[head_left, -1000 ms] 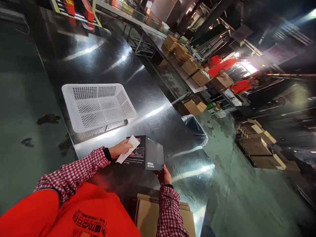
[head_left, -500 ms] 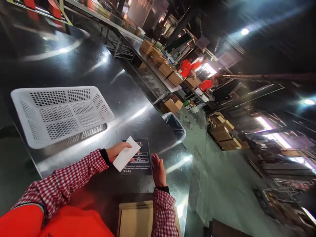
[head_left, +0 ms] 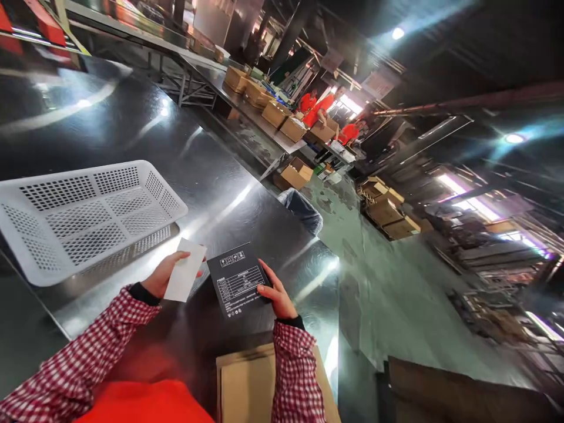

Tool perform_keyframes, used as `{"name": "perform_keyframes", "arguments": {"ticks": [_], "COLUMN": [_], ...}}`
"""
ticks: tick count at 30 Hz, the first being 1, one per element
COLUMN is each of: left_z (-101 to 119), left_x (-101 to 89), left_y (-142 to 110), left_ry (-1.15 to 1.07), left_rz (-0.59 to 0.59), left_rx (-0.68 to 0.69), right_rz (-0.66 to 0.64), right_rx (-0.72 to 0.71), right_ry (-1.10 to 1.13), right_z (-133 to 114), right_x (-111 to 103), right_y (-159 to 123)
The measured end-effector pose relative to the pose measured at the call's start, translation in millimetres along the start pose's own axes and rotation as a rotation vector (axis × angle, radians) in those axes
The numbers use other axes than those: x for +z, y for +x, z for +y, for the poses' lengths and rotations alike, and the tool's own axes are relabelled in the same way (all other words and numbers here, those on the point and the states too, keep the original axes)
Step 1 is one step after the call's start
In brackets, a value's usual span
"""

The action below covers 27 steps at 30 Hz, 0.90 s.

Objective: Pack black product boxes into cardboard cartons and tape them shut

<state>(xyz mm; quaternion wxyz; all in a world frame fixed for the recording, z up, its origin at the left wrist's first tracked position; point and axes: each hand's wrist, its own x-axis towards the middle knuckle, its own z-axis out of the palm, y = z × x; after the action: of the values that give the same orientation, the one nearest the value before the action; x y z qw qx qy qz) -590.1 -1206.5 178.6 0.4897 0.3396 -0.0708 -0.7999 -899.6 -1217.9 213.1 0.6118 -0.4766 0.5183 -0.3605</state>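
Observation:
Between the thumb and fingers of my left hand [head_left: 165, 276] is a small white sheet of paper [head_left: 185, 273], its blank face towards me. My right hand [head_left: 278, 292] grips the right edge of a black box [head_left: 238, 282] printed with white icons, a table and small text. The thumb lies on the box's printed face, while the fingers reach along its far side. Paper and box are close together but apart, both over the shiny metal table [head_left: 211, 170].
A white perforated plastic basket [head_left: 165, 202] stands on the table at left. Flat brown cardboard [head_left: 247, 382] lies at the near edge. Beyond the table are a lined bin [head_left: 302, 211], open cartons [head_left: 277, 114] on a long bench, and people in red [head_left: 319, 110].
My right hand has closed on the black box, which is now tilted. My left hand has moved left with the white paper, away from the box. The view has shifted slightly.

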Motion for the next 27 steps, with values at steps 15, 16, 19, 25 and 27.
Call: {"name": "perform_keyframes", "arguments": {"ticks": [15,16,19,25,27], "left_z": [-21.3,-21.3,-18.2,0.9,4.6], "left_x": [22.6,23.3,27.1,33.1,31.9], "left_y": [-15.6,-14.5,-7.1,2.5,-2.4], "left_ry": [0.189,0.176,0.126,0.058,-0.001], "left_rz": [0.035,0.03,-0.009,0.068,0.003], "left_rx": [-0.028,-0.021,0.028,-0.02,0.002], "right_rz": [0.034,0.043,0.086,0.233,0.324], "right_rx": [0.018,0.015,-0.001,0.024,0.005], "right_ry": [0.053,0.053,0.066,0.176,0.196], "right_z": [-9.7,-9.4,-8.8,1.8,10.8], "right_x": [5.7,6.1,8.1,13.3,11.0], "right_y": [1.6,1.8,3.4,8.4,9.5]}}
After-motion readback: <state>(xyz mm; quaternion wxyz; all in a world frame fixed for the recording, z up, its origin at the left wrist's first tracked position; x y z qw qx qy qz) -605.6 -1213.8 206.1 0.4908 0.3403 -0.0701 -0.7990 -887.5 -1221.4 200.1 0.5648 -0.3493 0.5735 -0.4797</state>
